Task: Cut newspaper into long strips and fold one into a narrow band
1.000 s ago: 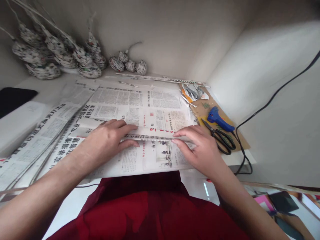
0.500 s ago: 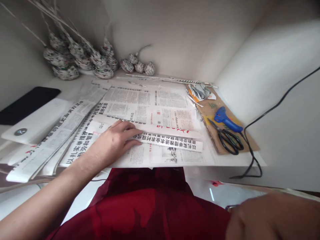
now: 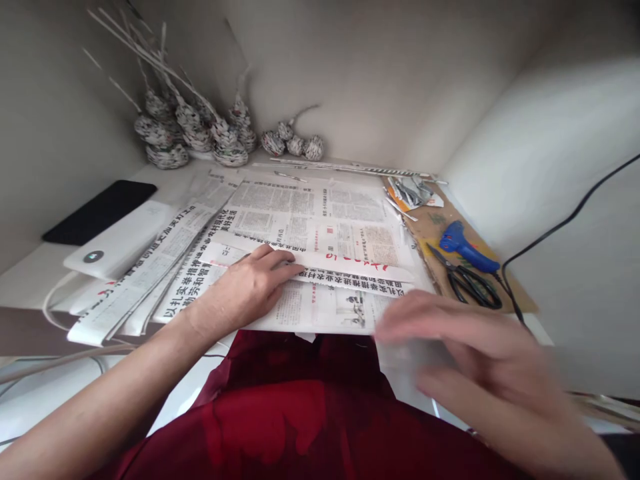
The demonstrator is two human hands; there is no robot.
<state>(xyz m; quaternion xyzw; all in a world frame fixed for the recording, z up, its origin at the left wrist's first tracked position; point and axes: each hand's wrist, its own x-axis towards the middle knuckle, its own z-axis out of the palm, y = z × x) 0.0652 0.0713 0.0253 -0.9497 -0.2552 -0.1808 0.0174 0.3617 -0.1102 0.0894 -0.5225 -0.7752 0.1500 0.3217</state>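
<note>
My left hand (image 3: 255,283) rests on a narrow newspaper strip (image 3: 345,265), its fingers curled and pressed onto it. The strip has red and black printing and lies crosswise over spread newspaper sheets (image 3: 280,207). Blurred by motion, my right hand (image 3: 475,353) hovers off the front edge of the table, to the right of the strip's end. Its thumb stands apart from the fingers, with nothing visible between them.
Scissors (image 3: 473,283) and a blue glue gun (image 3: 467,247) lie on cardboard (image 3: 425,230) at right. Woven paper gourds (image 3: 230,143) stand at the back left. A white device (image 3: 120,233), a black phone-like slab (image 3: 103,208) and folded newspaper strips (image 3: 130,287) are at left.
My right hand has risen from the lower right corner toward the table edge. My left hand stays on the strip, its thumb drawn in closer. The whole view has shifted slightly.
</note>
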